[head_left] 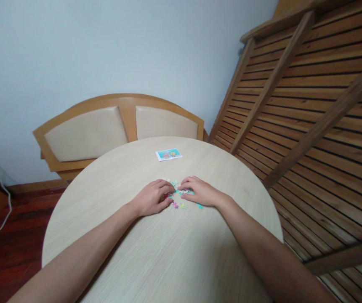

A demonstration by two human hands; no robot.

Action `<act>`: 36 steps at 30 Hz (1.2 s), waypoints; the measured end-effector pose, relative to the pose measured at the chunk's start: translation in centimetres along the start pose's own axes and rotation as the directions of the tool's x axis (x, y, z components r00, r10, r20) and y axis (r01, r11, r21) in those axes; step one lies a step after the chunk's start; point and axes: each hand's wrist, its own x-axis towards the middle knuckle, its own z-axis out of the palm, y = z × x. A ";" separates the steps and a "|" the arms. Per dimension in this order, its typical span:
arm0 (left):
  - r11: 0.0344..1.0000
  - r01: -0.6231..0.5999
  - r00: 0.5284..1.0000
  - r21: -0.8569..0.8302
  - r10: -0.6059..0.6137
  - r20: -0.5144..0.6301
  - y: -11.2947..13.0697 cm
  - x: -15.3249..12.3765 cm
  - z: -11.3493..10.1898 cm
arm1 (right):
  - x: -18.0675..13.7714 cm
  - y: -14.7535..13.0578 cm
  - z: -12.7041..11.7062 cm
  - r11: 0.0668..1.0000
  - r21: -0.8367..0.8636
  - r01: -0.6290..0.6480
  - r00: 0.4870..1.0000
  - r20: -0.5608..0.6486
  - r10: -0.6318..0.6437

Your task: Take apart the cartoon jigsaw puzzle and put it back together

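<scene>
Small colourful pieces [175,205], which look like jigsaw pieces, lie in a loose pile on the round table. My left hand [153,197] rests at the pile's left side, its thumb apart from its curved fingers, with pieces under and between them. From the right, my right hand [200,191] touches the pile in the same way, thumb and fingers apart. Neither hand visibly grips a piece, though some pieces are hidden under the fingers. A teal piece [199,206] lies just below my right hand. Beyond the pile is a picture card [169,154] with cartoon figures on teal.
The pale round table [155,256] fills the middle. Behind it stands a wooden headboard [127,103] with cream panels, against a wall. A slatted wooden frame [294,105] leans at the right. A white cable [9,206] hangs over the reddish floor at the left.
</scene>
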 end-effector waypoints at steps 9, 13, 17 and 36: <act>0.991 0.118 0.991 0.061 -0.122 0.054 -2.8 -2.0 -0.5 | 0.0 0.7 -1.0 0.984 -0.027 -0.177 0.983 -0.055 0.175; 0.995 0.088 0.994 -0.040 -0.085 0.072 -2.5 -1.7 0.0 | -0.1 1.0 -1.1 0.974 0.025 -0.226 0.970 -0.090 0.227; 0.972 0.075 0.996 -0.224 -0.060 0.073 -1.3 -0.9 0.6 | -0.2 1.0 -0.9 0.971 0.115 -0.212 0.973 -0.071 0.221; 0.992 0.117 0.984 -0.039 -0.110 0.141 -0.9 -0.1 1.4 | -6.4 -2.5 1.4 0.912 -0.117 -0.393 0.894 0.180 0.409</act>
